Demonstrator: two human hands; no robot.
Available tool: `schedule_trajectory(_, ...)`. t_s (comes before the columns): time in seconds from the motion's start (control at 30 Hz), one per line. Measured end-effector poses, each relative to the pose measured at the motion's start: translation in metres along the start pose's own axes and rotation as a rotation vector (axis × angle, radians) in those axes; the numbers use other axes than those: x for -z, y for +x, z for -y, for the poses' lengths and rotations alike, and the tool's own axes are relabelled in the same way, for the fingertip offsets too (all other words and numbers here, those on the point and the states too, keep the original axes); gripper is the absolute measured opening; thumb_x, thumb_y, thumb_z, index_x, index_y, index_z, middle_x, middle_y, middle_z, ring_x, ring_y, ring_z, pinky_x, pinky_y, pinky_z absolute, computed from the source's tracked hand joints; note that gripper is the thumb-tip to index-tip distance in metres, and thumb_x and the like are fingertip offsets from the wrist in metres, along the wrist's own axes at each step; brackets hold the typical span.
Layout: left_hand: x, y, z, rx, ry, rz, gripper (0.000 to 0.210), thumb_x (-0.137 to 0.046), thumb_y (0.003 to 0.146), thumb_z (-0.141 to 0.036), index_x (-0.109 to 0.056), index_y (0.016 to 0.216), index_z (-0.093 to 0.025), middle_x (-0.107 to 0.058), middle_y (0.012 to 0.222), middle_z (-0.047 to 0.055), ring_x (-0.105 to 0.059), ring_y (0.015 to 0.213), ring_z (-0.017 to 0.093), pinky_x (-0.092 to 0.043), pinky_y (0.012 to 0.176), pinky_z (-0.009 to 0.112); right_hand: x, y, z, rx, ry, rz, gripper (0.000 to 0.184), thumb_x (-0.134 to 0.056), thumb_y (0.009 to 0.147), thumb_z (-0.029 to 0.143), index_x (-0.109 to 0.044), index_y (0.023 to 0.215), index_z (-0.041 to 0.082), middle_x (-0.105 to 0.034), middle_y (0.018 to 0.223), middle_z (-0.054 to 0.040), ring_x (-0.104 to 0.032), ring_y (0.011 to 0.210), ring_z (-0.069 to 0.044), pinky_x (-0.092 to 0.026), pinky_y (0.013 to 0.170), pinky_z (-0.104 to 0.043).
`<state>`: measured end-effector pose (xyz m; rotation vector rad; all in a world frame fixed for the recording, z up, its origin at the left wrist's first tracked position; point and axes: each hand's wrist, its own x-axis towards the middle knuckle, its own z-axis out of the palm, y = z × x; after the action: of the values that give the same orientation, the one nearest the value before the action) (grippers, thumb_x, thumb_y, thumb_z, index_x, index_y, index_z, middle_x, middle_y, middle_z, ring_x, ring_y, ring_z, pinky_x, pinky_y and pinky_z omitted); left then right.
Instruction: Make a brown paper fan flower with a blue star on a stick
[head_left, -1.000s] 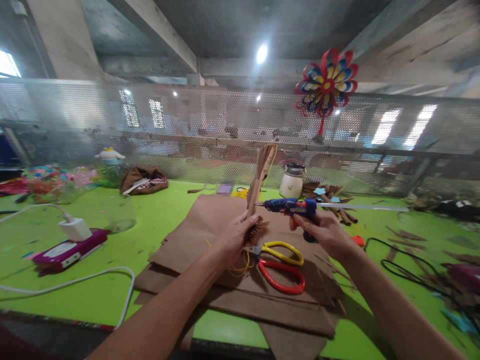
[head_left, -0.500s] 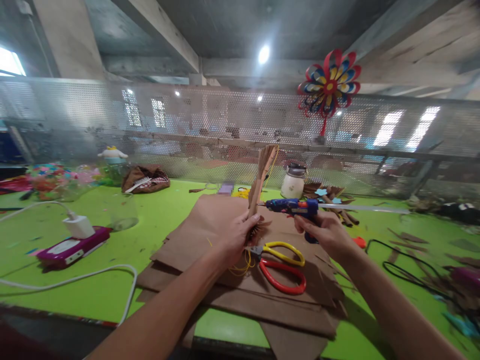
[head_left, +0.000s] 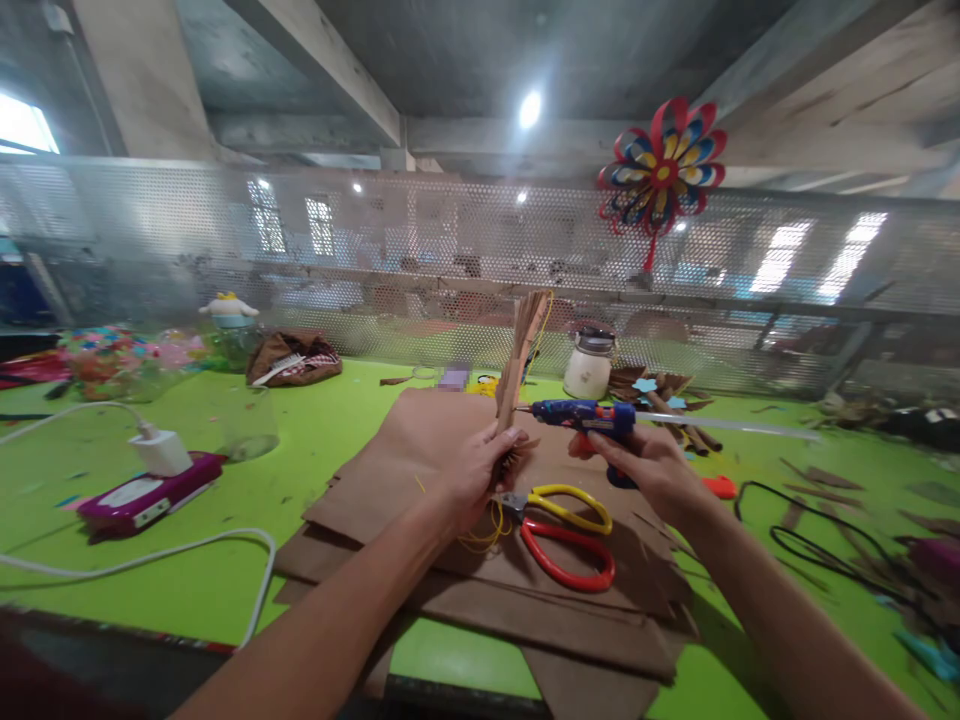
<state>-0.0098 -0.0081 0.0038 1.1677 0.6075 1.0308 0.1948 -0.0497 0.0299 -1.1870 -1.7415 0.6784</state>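
Note:
My left hand (head_left: 484, 465) is closed round the lower part of a folded brown paper bundle (head_left: 519, 360), which stands nearly upright with a yellow string along its right side. In my right hand (head_left: 649, 465) is a blue hot glue gun (head_left: 581, 414) with a long clear glue stick out of its back. The gun points left, and its nozzle tip meets or nearly meets the bundle's edge just above my left fingers. Below lie scissors (head_left: 574, 555) with one yellow and one red handle, their blades partly hidden. Under them spreads a stack of brown paper sheets (head_left: 420, 440).
On the green table (head_left: 330, 420), a purple power strip (head_left: 150, 495) with a white plug and cable lies left. A lidded glass jar (head_left: 589, 365) and rolled brown paper pieces (head_left: 679, 405) stand behind the gun. A black cord (head_left: 806, 545) loops at right among paper scraps.
The view has shifted slightly. My right index finger appears to have moved at the glue gun's trigger. Both hands keep their holds, and the nozzle stays at the paper bundle.

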Motion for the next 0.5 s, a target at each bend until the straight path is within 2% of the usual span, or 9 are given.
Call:
schedule_trajectory(0.3, -0.0012, -0.0006, -0.0009, 0.01, -0.01, -0.004, 0.025, -0.056, 0.075, -0.038, -0.051, 0.083, -0.015, -0.041, 0.059, -0.005, -0.032, 0.043, 0.002, -0.02, 0.038, 0.015, -0.0018, 0.0006, -0.0032, 0.012, -0.003, -0.046, 0.035, -0.051, 0.079, 0.045, -0.066, 0.08, 0.013, -0.066, 0.076, -0.0083, -0.053, 0.06, -0.014, -0.037, 0.048, -0.024)
schedule_trajectory(0.5, -0.0014, -0.001, 0.0001, 0.001, -0.016, 0.051, 0.025, -0.053, 0.077, -0.039, -0.049, 0.081, -0.015, -0.041, 0.059, -0.004, -0.031, 0.042, 0.002, -0.019, 0.037, 0.016, -0.0025, 0.0001, -0.0025, 0.027, -0.045, -0.106, 0.036, -0.05, 0.079, 0.045, -0.064, 0.071, 0.013, -0.061, 0.067, -0.0064, -0.047, 0.053, -0.011, -0.035, 0.046, -0.024)
